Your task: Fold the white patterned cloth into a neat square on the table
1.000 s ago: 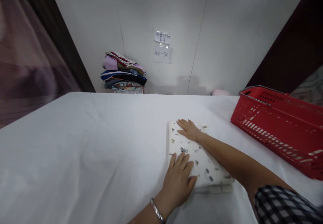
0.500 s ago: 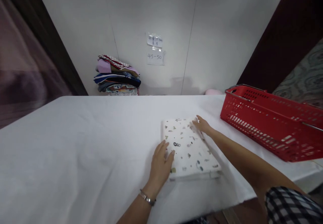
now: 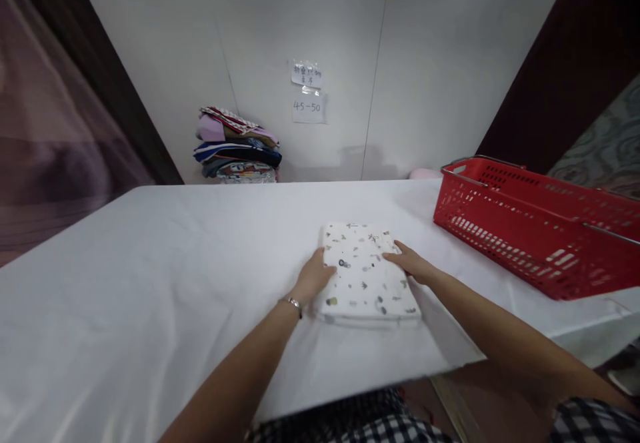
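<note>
A folded white cloth [image 3: 365, 276] with small dark prints lies on the white-covered table [image 3: 150, 276], a little right of the middle. My left hand [image 3: 314, 278], with a silver bracelet at the wrist, clasps the cloth's left edge, fingers curled at its side. My right hand [image 3: 411, 263] holds the right edge, fingers over the top of the fold. The cloth rests flat between both hands.
A red plastic basket [image 3: 530, 230] with metal handles stands on the table at the right. A stack of folded coloured clothes [image 3: 237, 153] sits against the back wall, under two paper notes [image 3: 307, 93]. The table's near edge runs just below the cloth.
Both hands have moved from lying flat on top of the cloth to its left and right edges. The view has pulled back, and the table's near edge now shows.
</note>
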`<action>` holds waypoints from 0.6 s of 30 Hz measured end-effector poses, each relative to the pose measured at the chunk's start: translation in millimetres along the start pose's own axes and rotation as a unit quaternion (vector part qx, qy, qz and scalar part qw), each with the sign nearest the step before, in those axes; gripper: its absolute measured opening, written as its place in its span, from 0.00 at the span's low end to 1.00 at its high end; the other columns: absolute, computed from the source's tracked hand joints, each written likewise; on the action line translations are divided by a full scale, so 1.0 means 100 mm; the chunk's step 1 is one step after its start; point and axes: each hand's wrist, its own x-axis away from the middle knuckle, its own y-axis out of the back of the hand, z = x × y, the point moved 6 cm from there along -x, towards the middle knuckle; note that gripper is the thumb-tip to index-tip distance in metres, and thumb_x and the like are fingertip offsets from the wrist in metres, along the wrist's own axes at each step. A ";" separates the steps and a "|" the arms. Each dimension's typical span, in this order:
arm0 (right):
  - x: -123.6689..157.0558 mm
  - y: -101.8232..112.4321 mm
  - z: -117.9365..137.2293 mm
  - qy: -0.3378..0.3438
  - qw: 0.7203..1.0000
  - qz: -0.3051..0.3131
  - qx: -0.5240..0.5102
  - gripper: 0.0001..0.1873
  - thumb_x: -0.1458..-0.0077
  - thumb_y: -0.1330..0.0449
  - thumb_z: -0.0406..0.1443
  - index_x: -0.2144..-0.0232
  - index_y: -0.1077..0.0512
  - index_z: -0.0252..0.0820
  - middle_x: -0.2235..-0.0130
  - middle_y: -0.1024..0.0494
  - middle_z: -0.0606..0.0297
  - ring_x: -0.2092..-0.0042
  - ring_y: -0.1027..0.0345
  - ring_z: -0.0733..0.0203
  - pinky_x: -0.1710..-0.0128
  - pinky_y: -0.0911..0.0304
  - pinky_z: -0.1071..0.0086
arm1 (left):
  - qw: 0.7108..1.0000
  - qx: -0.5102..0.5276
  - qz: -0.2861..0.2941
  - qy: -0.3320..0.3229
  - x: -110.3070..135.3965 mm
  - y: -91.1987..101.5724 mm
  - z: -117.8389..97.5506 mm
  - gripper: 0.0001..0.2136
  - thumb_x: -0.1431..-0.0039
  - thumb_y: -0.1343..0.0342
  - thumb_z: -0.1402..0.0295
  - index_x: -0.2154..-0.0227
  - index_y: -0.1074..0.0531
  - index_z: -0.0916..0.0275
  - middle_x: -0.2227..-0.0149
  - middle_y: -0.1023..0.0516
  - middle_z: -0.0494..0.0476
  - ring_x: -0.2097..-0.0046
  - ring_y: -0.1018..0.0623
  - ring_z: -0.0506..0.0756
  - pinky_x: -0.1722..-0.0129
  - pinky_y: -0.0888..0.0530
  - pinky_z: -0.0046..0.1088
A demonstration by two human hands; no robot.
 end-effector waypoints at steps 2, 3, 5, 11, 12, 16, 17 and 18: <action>0.11 -0.20 0.02 0.018 0.997 0.009 -0.076 0.52 0.54 0.34 0.46 0.35 0.59 0.47 0.47 0.28 0.52 0.59 0.27 0.53 0.68 0.29 0.64 | 0.996 -0.080 -0.026 -0.041 -0.16 0.31 -0.10 0.29 0.46 0.46 0.67 0.41 0.42 0.59 0.48 0.27 0.60 0.49 0.26 0.59 0.51 0.32 0.32; 0.17 -0.33 0.03 0.029 0.993 0.024 -0.110 0.51 0.53 0.34 0.46 0.35 0.59 0.49 0.48 0.27 0.53 0.61 0.26 0.54 0.68 0.29 0.64 | 0.990 -0.126 -0.039 -0.052 -0.25 0.47 -0.13 0.29 0.46 0.46 0.66 0.40 0.43 0.57 0.48 0.26 0.60 0.49 0.26 0.60 0.51 0.32 0.33; 0.31 -0.65 0.02 0.050 0.982 0.075 -0.166 0.49 0.53 0.34 0.46 0.36 0.58 0.52 0.53 0.24 0.57 0.65 0.25 0.57 0.68 0.28 0.63 | 0.974 -0.208 -0.050 -0.071 -0.43 0.76 -0.14 0.29 0.46 0.45 0.65 0.40 0.42 0.56 0.49 0.26 0.59 0.48 0.27 0.61 0.51 0.33 0.34; 0.36 -0.77 -0.12 0.076 0.986 0.052 -0.140 0.52 0.54 0.35 0.40 0.35 0.60 0.45 0.64 0.22 0.60 0.72 0.27 0.59 0.74 0.31 0.66 | 0.966 -0.256 -0.041 -0.005 -0.49 1.00 0.29 0.26 0.45 0.46 0.64 0.43 0.39 0.62 0.41 0.35 0.62 0.41 0.33 0.62 0.45 0.37 0.34; 0.29 -0.63 -0.07 0.109 0.988 0.015 -0.112 0.46 0.54 0.37 0.40 0.36 0.53 0.44 0.65 0.22 0.61 0.72 0.28 0.60 0.75 0.32 0.67 | 0.966 -0.252 -0.062 -0.007 -0.43 0.99 0.35 0.25 0.43 0.47 0.62 0.43 0.39 0.62 0.39 0.36 0.62 0.40 0.35 0.61 0.44 0.38 0.35; -0.09 -0.15 0.27 0.185 0.977 -0.106 0.020 0.25 0.49 0.45 0.41 0.48 0.33 0.41 0.58 0.23 0.59 0.58 0.29 0.57 0.64 0.32 0.66 | 0.965 -0.197 -0.168 0.032 -0.10 1.02 0.61 0.26 0.41 0.52 0.57 0.43 0.40 0.67 0.38 0.39 0.66 0.38 0.39 0.62 0.41 0.41 0.36; -0.20 -0.10 0.36 0.175 0.975 -0.116 0.067 0.23 0.47 0.46 0.41 0.49 0.31 0.41 0.55 0.24 0.58 0.54 0.30 0.56 0.61 0.33 0.66 | 0.966 -0.176 -0.180 0.056 -0.04 1.02 0.69 0.27 0.41 0.52 0.56 0.43 0.41 0.68 0.39 0.39 0.68 0.38 0.38 0.62 0.41 0.41 0.37; -0.32 -0.10 0.43 0.152 0.976 -0.111 0.111 0.22 0.46 0.47 0.42 0.51 0.30 0.41 0.52 0.26 0.57 0.52 0.32 0.56 0.59 0.34 0.66 | 0.967 -0.154 -0.186 0.083 0.01 1.02 0.77 0.29 0.41 0.52 0.55 0.42 0.42 0.70 0.39 0.39 0.69 0.39 0.37 0.63 0.42 0.40 0.37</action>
